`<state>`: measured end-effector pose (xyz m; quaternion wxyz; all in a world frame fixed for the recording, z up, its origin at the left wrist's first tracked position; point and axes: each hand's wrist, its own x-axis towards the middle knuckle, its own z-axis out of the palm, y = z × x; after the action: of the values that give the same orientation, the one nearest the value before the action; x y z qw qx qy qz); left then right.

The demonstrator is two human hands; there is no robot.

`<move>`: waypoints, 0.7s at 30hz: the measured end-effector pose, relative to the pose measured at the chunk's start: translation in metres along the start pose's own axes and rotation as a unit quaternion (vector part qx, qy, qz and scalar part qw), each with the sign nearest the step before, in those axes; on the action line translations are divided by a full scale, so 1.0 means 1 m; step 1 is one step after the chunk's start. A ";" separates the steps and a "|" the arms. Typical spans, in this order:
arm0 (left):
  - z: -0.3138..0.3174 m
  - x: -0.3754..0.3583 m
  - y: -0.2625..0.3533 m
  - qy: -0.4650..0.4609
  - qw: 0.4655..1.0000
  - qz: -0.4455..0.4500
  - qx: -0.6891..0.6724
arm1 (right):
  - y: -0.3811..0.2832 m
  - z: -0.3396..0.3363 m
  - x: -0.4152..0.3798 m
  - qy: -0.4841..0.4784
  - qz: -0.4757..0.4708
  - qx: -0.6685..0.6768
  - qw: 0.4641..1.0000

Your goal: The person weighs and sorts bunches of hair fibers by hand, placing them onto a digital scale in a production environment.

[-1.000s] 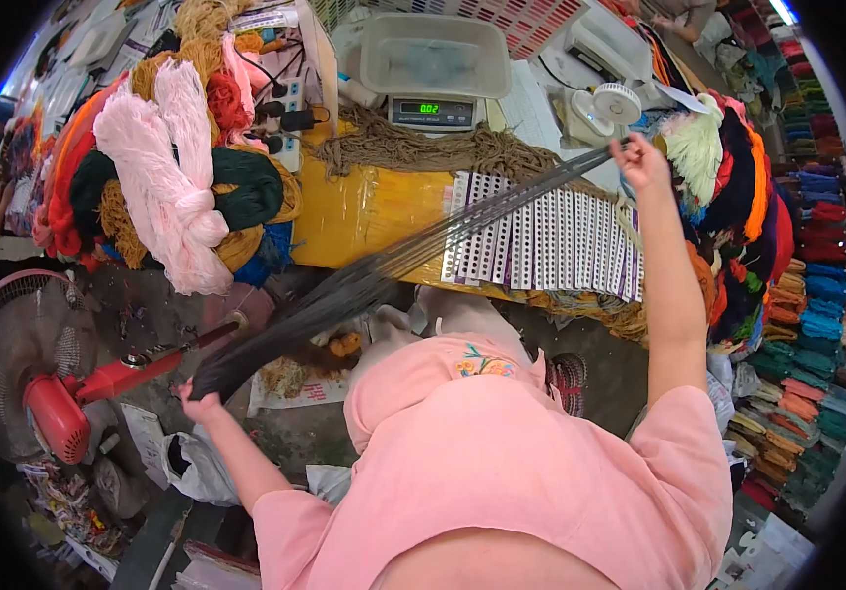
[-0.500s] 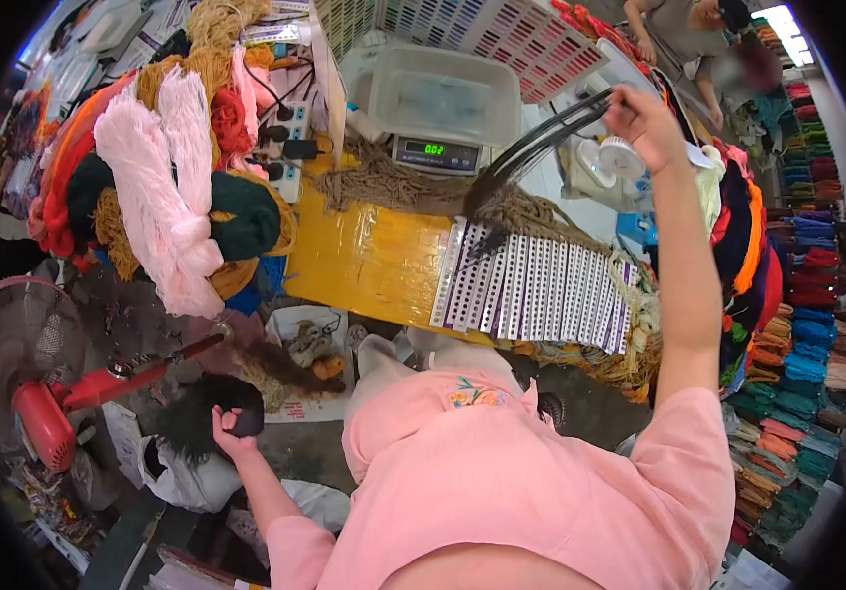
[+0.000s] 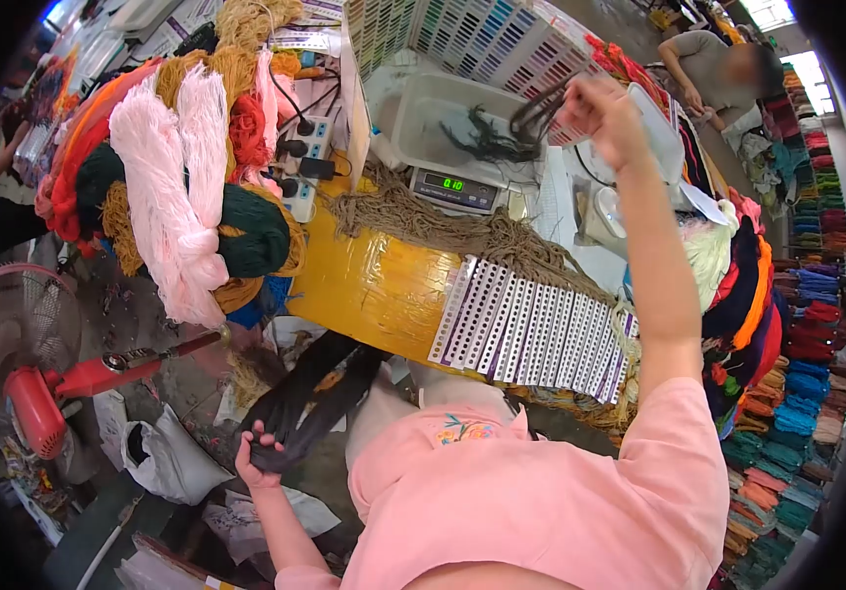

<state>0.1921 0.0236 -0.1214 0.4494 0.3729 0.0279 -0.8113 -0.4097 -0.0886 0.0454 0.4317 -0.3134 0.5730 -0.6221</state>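
Observation:
My right hand (image 3: 602,120) is closed on a dark yarn bundle (image 3: 531,120) at the upper right. Its loose ends hang down into a clear plastic tub (image 3: 421,123). That tub sits on a digital scale (image 3: 454,189) with a green lit display, which seems to read 0.10. Low on the left, my left hand (image 3: 262,456) has its fingers curled round a black yarn hank (image 3: 310,408). This hank stretches up toward the table edge, beside my knee.
Pink hanks (image 3: 162,187) lie over other yarn at left, near a red fan (image 3: 39,393). Perforated cards (image 3: 541,324) and brown yarn (image 3: 443,231) cover the yellow tabletop (image 3: 374,285). A color chart (image 3: 482,39) stands behind the tub. Another person (image 3: 703,74) is at upper right.
My right hand has moved left, bringing the yarn ends from above the cards into the tub. The display went from 0.02 to 0.10. At left, the black hank now stretches out toward the table.

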 end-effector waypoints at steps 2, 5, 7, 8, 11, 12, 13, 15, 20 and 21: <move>0.005 -0.008 -0.002 -0.053 0.998 -0.013 -0.044 | -0.046 -0.012 0.012 -0.065 -0.108 0.022 0.992; 0.015 -0.009 -0.011 -0.093 0.994 -0.020 -0.055 | -0.124 -0.062 0.037 0.008 -0.181 0.037 0.983; 0.024 -0.005 -0.018 -0.121 0.991 -0.025 -0.042 | -0.141 -0.044 0.035 0.150 -0.293 0.020 0.944; 0.027 -0.002 -0.021 -0.123 0.991 -0.023 -0.043 | -0.151 -0.093 0.058 0.145 -0.290 0.034 0.946; 0.035 0.003 -0.027 -0.156 0.984 -0.056 -0.061 | -0.145 -0.101 0.064 0.267 -0.278 -0.001 0.923; 0.041 0.004 -0.029 -0.157 0.984 -0.055 -0.061 | -0.136 -0.105 0.063 0.185 -0.289 -0.072 0.937; 0.052 0.004 -0.031 -0.168 0.983 -0.059 -0.048 | -0.126 -0.103 0.063 0.136 -0.231 -0.097 0.959; 0.059 0.002 -0.032 -0.162 0.985 -0.059 -0.009 | -0.099 -0.088 0.062 0.026 -0.112 -0.221 0.969; 0.085 0.008 -0.044 -0.233 0.969 -0.075 0.001 | 0.013 -0.023 0.037 0.056 -0.113 -0.490 0.863; 0.084 0.012 -0.047 -0.262 0.957 -0.091 -0.087 | 0.055 -0.020 0.035 0.074 -0.185 -0.578 0.791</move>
<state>0.1038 0.0109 -0.0822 0.3959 0.1024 0.0130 -0.9125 -0.4330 -0.1099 -0.0154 0.0031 -0.5575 0.7872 -0.2636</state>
